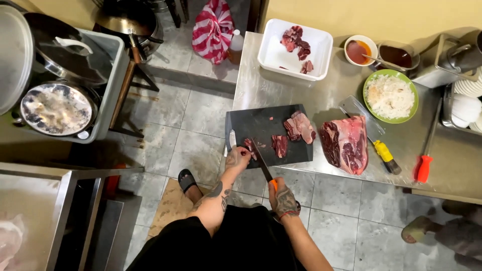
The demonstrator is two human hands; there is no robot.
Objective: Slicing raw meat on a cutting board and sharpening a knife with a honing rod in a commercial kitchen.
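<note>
1. The small piece of raw meat [249, 147] is dark red. It lies flat near the left end of the black cutting board [261, 125], under the left hand's fingers.
2. The knife [263, 164] has a long thin blade and an orange handle. Its tip rests on the meat, and its handle points back off the board's near edge.

At nine o'clock, the lid [14, 55] is cut off by the edge. At four o'clock, a foot [419, 228] blurs out. The right hand [284, 199] hides the knife's [261, 161] orange handle.
</note>
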